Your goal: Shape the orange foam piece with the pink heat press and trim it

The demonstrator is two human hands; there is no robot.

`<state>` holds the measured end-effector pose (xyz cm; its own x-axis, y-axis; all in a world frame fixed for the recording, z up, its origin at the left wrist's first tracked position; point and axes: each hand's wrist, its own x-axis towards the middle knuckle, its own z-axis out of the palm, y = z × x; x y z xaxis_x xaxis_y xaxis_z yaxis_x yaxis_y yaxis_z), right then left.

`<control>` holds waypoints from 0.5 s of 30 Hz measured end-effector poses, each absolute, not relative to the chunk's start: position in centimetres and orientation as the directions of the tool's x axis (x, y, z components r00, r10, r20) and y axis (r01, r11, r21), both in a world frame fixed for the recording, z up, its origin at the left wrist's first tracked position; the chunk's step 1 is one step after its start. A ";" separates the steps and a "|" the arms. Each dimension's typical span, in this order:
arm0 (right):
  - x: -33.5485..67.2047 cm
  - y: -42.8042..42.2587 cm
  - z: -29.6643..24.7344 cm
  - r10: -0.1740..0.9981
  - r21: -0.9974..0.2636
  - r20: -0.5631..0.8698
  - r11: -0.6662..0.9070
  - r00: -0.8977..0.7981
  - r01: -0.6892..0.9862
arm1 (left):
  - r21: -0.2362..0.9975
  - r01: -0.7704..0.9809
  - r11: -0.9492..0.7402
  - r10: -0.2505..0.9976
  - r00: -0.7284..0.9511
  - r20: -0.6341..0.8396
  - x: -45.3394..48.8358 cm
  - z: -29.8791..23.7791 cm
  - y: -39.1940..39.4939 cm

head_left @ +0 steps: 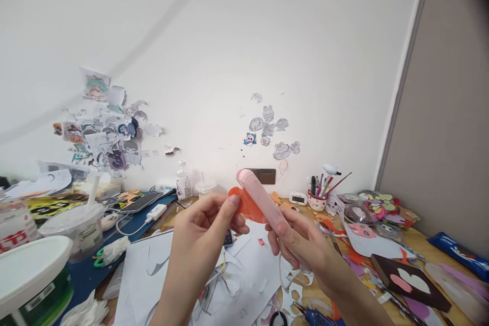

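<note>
My left hand (pixel 202 237) pinches an orange paper cut-out (pixel 250 206) between thumb and fingers, holding it up over the desk. My right hand (pixel 301 244) is closed round a slim pink tool (pixel 260 196), pen-shaped, whose rounded tip points up and left and lies against the orange piece. A white cord (pixel 282 275) hangs down from the right hand's side. Both hands are raised in front of the white wall.
White paper sheets and scraps (pixel 244 270) cover the desk below the hands. Left are a white-lidded tub (pixel 32 275), a plastic cup (pixel 78 226), green-handled scissors (pixel 100 257) and a phone (pixel 141 202). Right are a pen cup (pixel 317 198), coloured cut-outs (pixel 376 211) and a dark card with a heart (pixel 410 281).
</note>
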<state>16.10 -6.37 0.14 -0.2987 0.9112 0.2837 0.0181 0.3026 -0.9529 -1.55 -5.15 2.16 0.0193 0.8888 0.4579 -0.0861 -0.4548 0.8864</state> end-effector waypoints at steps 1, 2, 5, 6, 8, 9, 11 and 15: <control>16.1 -6.3 0.1 0.913 -0.953 0.283 0.301 -0.293 0.019 | 0.885 -0.081 -0.458 0.887 0.020 0.461 -1.5 2.1 -5.2; 16.2 -6.2 0.1 0.914 -0.953 0.285 0.304 -0.290 0.022 | 0.884 -0.077 -0.461 0.886 0.021 0.464 -1.4 2.1 -5.1; 16.2 -6.2 0.1 0.910 -0.945 0.298 0.325 -0.287 0.048 | 0.877 -0.066 -0.477 0.877 0.027 0.479 -1.4 2.0 -5.1; 16.2 -6.3 0.2 0.911 -0.940 0.302 0.334 -0.282 0.071 | 0.870 -0.055 -0.491 0.870 0.020 0.492 -1.4 2.0 -5.0; 16.2 -6.5 0.3 0.914 -0.917 0.319 0.365 -0.251 0.162 | 0.854 -0.026 -0.519 0.854 -0.026 0.519 -1.6 2.1 -5.0; 16.3 -6.7 0.4 0.912 -0.892 0.339 0.390 -0.231 0.230 | 0.849 -0.017 -0.528 0.848 -0.059 0.527 -1.7 2.2 -5.0; 16.3 -7.0 0.6 0.896 -0.808 0.399 0.445 -0.197 0.386 | 0.853 -0.018 -0.522 0.851 -0.088 0.518 -2.0 2.4 -5.0; 16.4 -7.2 0.6 0.822 -0.604 0.538 0.530 -0.186 0.595 | 0.860 -0.037 -0.509 0.860 -0.032 0.509 -2.9 2.3 -4.9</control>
